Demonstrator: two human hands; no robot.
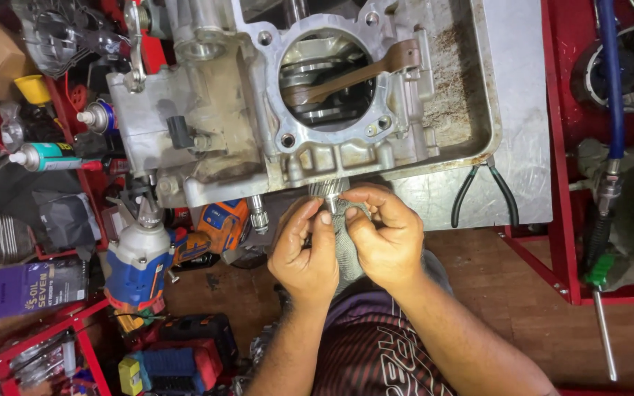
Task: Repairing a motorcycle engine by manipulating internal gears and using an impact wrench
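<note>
Head view: looks straight down on a cluttered workshop, the person's two hands meeting just below an engine case.
Bench (530, 169): a grey metal top in a red frame; it carries the tray and the tools at a height the hands can reach.
Tray (478, 88): a shallow, stained metal pan on the bench; the engine sits in it, likely so that drips stay in the pan.
Engine case (207, 110): bare aluminium, lying with its cylinder bore facing up; a bronze-coloured connecting rod (365, 73) crosses the bore. One edge overhangs the bench toward the person, which leaves the shaft end free to be worked on.
Impact wrench (139, 268): blue and grey, standing nose up to the left of the hands, apart from them.
Pliers (484, 192): black handles, lying on the bench just right of the hands, untouched.
Right hand (387, 238): fingers curled and pressed together, pinching a grey rag (348, 257) up against the shaft.
Left hand (308, 253): thumb and forefinger pinch the same spot from the other side, so the rag wraps the shaft between both hands.
Splined shaft (329, 192): a short toothed stub that sticks out of the case's lower edge, right above the fingertips and touching them.
</note>
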